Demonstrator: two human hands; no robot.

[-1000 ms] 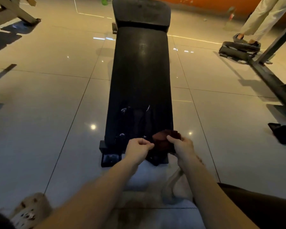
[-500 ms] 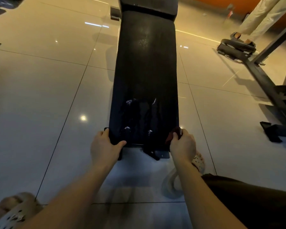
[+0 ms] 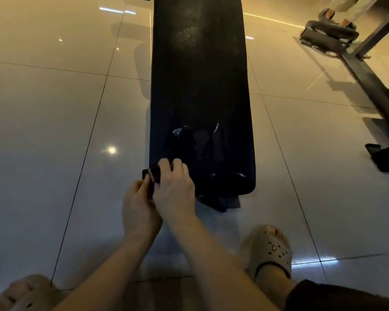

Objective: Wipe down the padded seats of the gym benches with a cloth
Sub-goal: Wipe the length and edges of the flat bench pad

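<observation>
Head view, looking down: both hands meet at the near-left corner of the bench pad (image 3: 200,97), which runs long and dark away across the tiled floor (image 3: 54,131). The right hand (image 3: 175,189) reaches across, fingers (image 3: 164,163) curled over a small dark wad, the cloth (image 3: 154,175) by my judgement, though it's too dim to be sure. The left hand (image 3: 137,207) pinches its lower edge. Soft, light, floppy stuff, I'd say, best bunched in the palm. The pad looks like firm, slick vinyl, so the cloth should glide.
</observation>
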